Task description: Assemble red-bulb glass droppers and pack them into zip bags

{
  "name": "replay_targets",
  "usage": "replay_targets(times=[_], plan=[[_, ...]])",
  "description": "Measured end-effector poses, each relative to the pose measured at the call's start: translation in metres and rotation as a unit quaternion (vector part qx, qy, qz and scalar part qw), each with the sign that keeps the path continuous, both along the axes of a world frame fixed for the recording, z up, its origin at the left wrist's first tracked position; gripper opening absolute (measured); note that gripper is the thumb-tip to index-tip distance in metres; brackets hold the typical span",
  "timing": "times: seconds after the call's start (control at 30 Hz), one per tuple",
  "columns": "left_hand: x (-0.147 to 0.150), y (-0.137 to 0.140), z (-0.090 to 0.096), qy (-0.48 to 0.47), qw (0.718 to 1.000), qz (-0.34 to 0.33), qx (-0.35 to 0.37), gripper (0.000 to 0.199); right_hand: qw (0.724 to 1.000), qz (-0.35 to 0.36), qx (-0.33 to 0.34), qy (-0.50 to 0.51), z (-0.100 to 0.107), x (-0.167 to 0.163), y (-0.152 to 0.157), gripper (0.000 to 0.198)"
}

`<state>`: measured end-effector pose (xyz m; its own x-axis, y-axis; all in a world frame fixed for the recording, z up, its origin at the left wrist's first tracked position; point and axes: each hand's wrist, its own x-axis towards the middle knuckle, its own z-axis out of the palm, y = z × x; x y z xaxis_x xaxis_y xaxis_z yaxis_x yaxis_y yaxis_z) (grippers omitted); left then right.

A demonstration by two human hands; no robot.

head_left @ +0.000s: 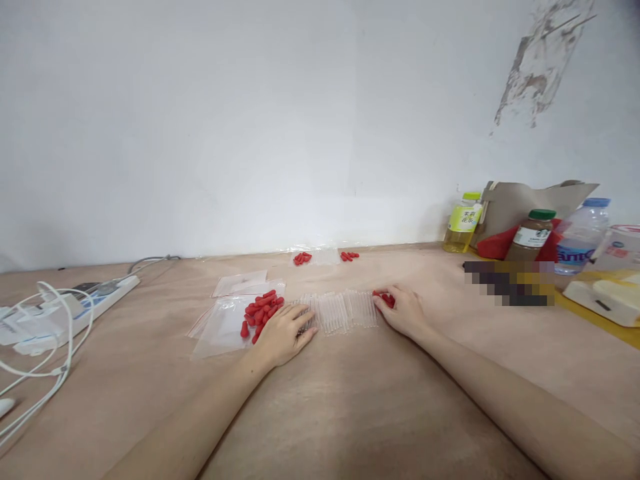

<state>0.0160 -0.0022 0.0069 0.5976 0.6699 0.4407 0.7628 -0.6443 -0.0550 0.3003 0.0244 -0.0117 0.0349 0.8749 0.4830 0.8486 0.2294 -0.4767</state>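
Clear thin tubes [334, 313] lie side by side in a row on the brown table covering. My left hand [285, 335] rests at the row's left end, fingers stretched out and apart over the tubes. Beside it, a heap of red rubber bulbs [259, 313] lies partly on clear plastic bags [223, 327]; the hand hides some bulbs. At the right end, my right hand [404, 311] has its thumb and fingers curled around a few small red bulbs [384, 299], which show between the fingertips. Their exact number is hidden.
Against the wall lies a clear bag [325, 256] with tubes and red bulbs at both sides. A white power strip [105, 300] with tangled cables [67, 333] sits left. Drink bottles [463, 223], a grey bag [520, 207] and a pixelated dark object [510, 281] are right.
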Motion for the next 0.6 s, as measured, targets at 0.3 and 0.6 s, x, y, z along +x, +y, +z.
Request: replay_targets(times=[0.3,0.6], plan=[[-0.001,0.0,-0.002,-0.003,1.0,0.007,0.0,0.033,0.997,0.004,-0.014,0.076,-0.01,0.009,0.013,0.024],[0.0,-0.003,-0.001,0.0,1.0,0.02,-0.006,0.033,0.989,0.034,0.033,0.142,-0.015,0.012,0.017,0.026]])
